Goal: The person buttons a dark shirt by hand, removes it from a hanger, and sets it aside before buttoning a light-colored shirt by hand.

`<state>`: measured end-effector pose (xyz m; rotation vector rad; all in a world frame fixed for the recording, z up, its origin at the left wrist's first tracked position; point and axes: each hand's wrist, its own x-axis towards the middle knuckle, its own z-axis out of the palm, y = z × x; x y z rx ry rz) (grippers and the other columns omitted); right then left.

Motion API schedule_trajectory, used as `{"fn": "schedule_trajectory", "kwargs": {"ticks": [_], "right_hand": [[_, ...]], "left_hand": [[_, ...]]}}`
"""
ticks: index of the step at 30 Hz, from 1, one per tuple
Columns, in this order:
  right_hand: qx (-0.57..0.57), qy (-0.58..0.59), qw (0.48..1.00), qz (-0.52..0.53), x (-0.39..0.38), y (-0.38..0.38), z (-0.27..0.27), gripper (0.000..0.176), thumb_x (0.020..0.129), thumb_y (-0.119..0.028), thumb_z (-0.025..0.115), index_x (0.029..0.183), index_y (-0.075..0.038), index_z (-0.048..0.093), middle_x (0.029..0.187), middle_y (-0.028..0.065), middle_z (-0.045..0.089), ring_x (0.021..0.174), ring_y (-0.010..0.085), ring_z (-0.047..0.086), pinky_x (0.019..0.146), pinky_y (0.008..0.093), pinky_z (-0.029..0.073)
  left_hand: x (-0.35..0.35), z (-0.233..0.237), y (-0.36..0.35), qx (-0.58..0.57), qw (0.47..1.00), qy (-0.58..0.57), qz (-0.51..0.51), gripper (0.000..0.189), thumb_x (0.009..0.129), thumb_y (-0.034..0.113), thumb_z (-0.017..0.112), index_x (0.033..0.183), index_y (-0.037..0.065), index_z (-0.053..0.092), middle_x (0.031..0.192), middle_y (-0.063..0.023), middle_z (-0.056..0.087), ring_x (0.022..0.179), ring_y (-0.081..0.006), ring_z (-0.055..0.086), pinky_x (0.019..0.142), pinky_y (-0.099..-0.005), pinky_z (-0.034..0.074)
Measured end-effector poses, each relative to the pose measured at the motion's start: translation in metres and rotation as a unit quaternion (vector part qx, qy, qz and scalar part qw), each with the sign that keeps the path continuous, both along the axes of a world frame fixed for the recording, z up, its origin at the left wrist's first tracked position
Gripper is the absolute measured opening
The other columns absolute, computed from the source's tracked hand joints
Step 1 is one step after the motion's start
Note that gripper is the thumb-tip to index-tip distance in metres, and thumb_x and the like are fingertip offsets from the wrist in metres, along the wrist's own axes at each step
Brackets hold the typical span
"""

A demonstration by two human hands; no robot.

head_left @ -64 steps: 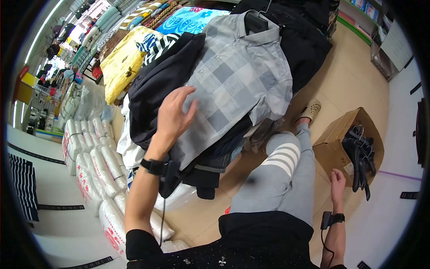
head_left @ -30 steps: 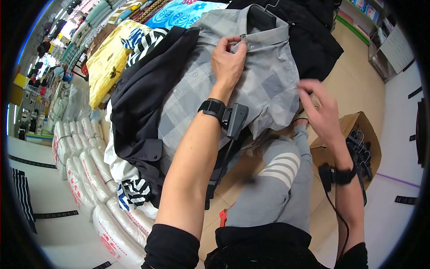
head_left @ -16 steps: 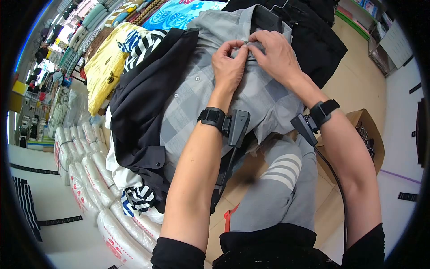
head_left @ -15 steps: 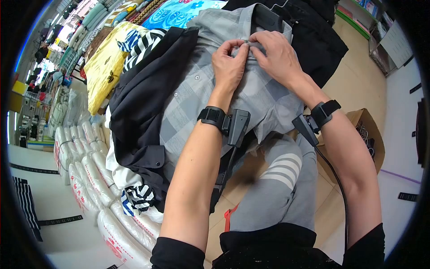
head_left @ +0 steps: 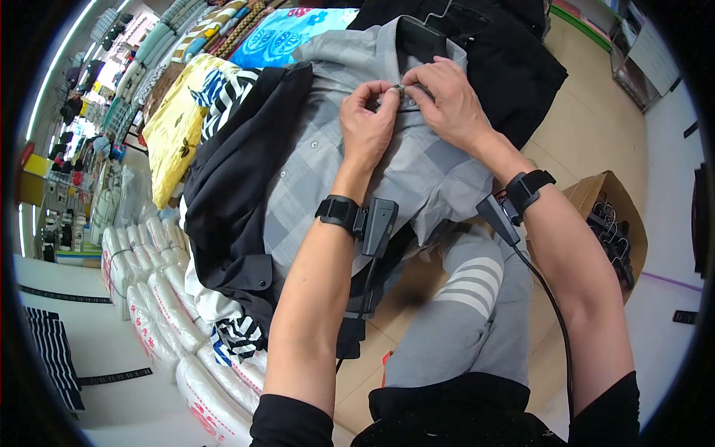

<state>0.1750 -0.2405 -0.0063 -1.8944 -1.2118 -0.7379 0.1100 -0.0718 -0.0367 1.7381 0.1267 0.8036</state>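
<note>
A grey checked shirt [head_left: 298, 167] lies over a pile of clothes, its collar toward the top and a black hanger [head_left: 421, 39] inside the neck. At the front opening below the collar, my left hand [head_left: 366, 123] pinches the shirt's edge between thumb and forefinger. Just to its right my right hand [head_left: 447, 97] grips the same edge, fingertips nearly touching the left ones. Whatever small part lies between the fingertips is mostly hidden. White buttons show lower on the shirt front. A black garment [head_left: 231, 179] lies along the shirt's left side.
Black trousers [head_left: 506, 67] lie beyond the shirt. Yellow cloth [head_left: 179, 127] and blue patterned fabric [head_left: 290, 33] are at the upper left. Plastic-wrapped rolls [head_left: 167, 298] stand at the lower left. An open cardboard box [head_left: 637, 223] with black hangers stands at the right.
Shirt and both hands appear slightly lower and further left as the view shifts. Both hands still pinch the shirt's front, and more of the box's contents shows.
</note>
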Motion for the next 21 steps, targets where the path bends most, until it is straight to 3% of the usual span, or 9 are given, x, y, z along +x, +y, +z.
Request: {"fn": "schedule_trajectory", "kwargs": {"ticks": [6, 9, 21], "right_hand": [[0.005, 0.027, 0.999, 0.017, 0.005, -0.002, -0.004, 0.008, 0.100, -0.013, 0.065, 0.105, -0.007, 0.067, 0.098, 0.0124, 0.071, 0.105, 0.0341, 0.068, 0.120, 0.0499, 0.041], [0.005, 0.044, 0.999, 0.025, 0.007, -0.003, -0.004, 0.009, 0.099, -0.014, 0.066, 0.105, -0.008, 0.068, 0.098, 0.0111, 0.072, 0.105, 0.0332, 0.068, 0.121, 0.0501, 0.040], [-0.010, 0.093, 0.995, 0.031, 0.010, -0.004, -0.007, 0.018, 0.091, -0.018, 0.074, 0.107, -0.011, 0.072, 0.101, 0.0107, 0.074, 0.108, 0.0314, 0.069, 0.125, 0.0507, 0.037]], "left_hand": [[-0.005, 0.006, -0.002, -0.010, 0.999, 0.015, -0.034, 0.020, 0.095, 0.018, 0.079, 0.099, -0.002, 0.080, 0.081, 0.0009, 0.071, 0.077, -0.0047, 0.060, 0.073, -0.0230, 0.050], [-0.008, 0.008, 0.006, -0.007, 0.994, 0.065, -0.083, 0.019, 0.100, 0.017, 0.078, 0.111, 0.001, 0.078, 0.097, 0.0038, 0.074, 0.087, -0.0044, 0.063, 0.079, -0.0209, 0.051], [-0.012, 0.025, 0.015, -0.104, 0.967, 0.177, -0.151, 0.020, 0.100, 0.020, 0.076, 0.113, 0.005, 0.076, 0.105, 0.0028, 0.072, 0.098, -0.0060, 0.063, 0.090, -0.0224, 0.046]]}}
